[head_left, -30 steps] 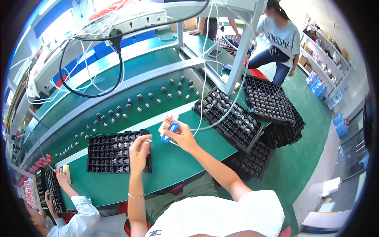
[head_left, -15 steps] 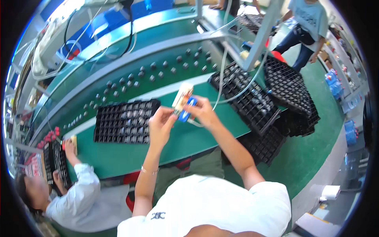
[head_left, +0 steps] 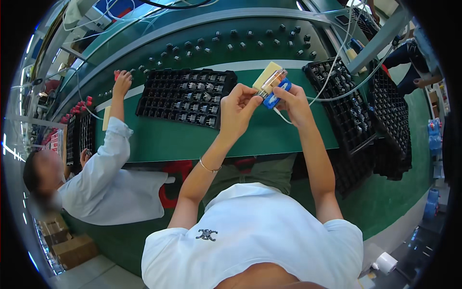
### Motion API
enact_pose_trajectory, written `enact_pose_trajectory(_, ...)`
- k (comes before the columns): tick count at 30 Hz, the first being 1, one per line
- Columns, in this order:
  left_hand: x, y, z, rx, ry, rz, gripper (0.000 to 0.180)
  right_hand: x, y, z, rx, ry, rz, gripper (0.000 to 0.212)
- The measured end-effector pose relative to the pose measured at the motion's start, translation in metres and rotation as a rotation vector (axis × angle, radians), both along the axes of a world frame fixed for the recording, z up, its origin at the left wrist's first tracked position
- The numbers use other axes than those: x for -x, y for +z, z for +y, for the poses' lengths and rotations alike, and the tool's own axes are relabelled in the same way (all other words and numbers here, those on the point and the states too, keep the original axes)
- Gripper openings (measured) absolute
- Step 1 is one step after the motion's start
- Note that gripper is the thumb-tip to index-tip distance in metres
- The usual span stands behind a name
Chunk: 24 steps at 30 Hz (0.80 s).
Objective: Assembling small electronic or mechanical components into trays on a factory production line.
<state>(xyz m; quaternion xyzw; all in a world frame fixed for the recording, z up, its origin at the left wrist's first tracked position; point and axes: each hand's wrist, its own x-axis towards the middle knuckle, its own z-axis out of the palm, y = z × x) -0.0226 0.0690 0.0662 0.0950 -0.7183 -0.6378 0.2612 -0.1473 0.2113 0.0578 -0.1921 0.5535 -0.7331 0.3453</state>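
Observation:
In front of me, above the green bench, my right hand (head_left: 296,105) is closed around a blue-and-cream hand-held device (head_left: 271,99). A clear, copper-tinted cylinder (head_left: 275,80) lies along the device, and a white cable (head_left: 283,115) hangs from its lower end. Thumb and fingertips of my left hand (head_left: 239,108) pinch a small metallic part (head_left: 260,94) against the near left end of the cylinder. My fingers partly cover that part. Just left of my left hand lies a black compartment tray (head_left: 185,96), with small silver-and-black parts in several of its pockets.
Small dark parts (head_left: 233,32) stand in rows on the strip behind the bench rail (head_left: 211,18). More black trays (head_left: 339,96) are stacked at the right, with a pale cable crossing them. A co-worker (head_left: 103,168) sits at the left, one hand reaching over the bench.
My view has shifted, so the bench sits higher and my hands appear farther right. Both hands keep hold at the device. The co-worker's arm has stretched forward toward the row of parts.

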Motion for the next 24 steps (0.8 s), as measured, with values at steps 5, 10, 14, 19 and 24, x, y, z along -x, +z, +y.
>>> enact_pose_trajectory(5, 0.000, -0.002, -0.008, -0.019, -0.035, -0.016, 0.017, -0.003, -0.005, -0.006, -0.031, 0.045, -0.023, 0.030)
enact_pose_trajectory(10, 0.008, -0.023, -0.020, -0.151, -0.076, -0.042, 0.017, 0.002, -0.013, -0.010, -0.032, 0.084, -0.109, 0.032)
enact_pose_trajectory(14, -0.001, -0.035, -0.028, -0.028, -0.025, -0.121, 0.018, 0.002, -0.026, -0.020, -0.032, 0.150, -0.148, 0.034)
enact_pose_trajectory(19, -0.027, -0.040, -0.055, 0.130, 0.073, -0.125, 0.017, 0.022, -0.040, -0.028, 0.060, 0.026, -0.200, 0.036)
enact_pose_trajectory(24, -0.081, -0.031, -0.125, 0.822, 0.644, -0.439, 0.023, 0.096, -0.054, -0.004, -0.162, -0.496, 0.544, 0.034)
